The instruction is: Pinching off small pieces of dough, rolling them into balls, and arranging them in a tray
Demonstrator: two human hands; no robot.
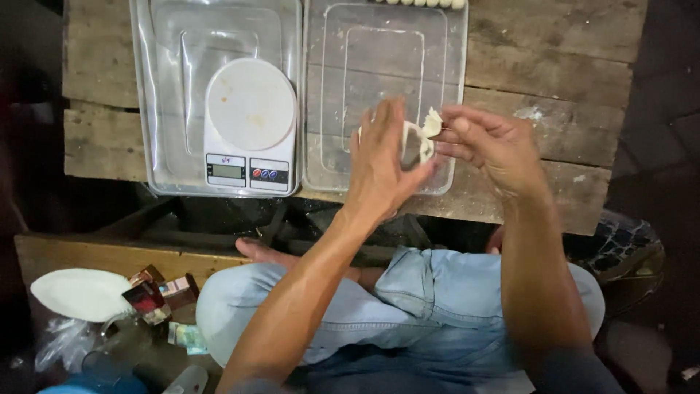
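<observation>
My left hand (380, 164) cradles a thin pale sheet of dough (419, 138), palm turned toward it. My right hand (490, 144) pinches the dough's upper edge between thumb and fingers. Both hands hover over the near right corner of a clear plastic tray (437, 66) on a rough wooden table (554, 109). Part of the dough is hidden behind my left hand.
A white kitchen scale (250, 125) stands in a second clear tray (146, 87) to the left. Small pale dough pieces (426, 3) line the far tray edge. My jeans-clad legs (408, 306) are below. A white plate (80, 293), small boxes (157, 295) and plastic bags lie at lower left.
</observation>
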